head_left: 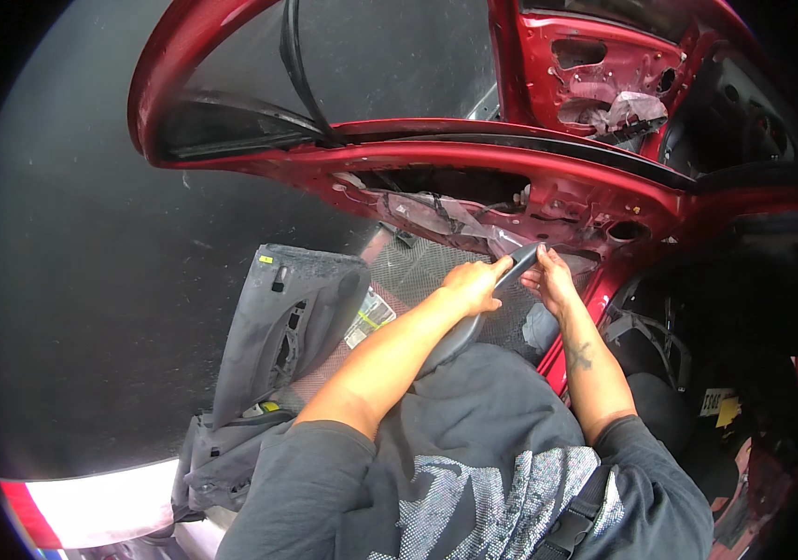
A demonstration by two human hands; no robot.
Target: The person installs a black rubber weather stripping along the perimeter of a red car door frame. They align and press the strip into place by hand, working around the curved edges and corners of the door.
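Grey trim piece (518, 265) is in both our hands. From the left, we see a dark door panel (252, 313); our left hand (472, 287), half curled, holds the piece; our right hand (551, 278) pinches its upper end, near the red door (562, 217).

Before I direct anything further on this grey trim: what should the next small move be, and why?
I'd probably slide the left hand a little down the grey trim while the right hand holds on. Both hands sit near its upper end, and its lower part seems to run on beside the left forearm with no fingers on it.
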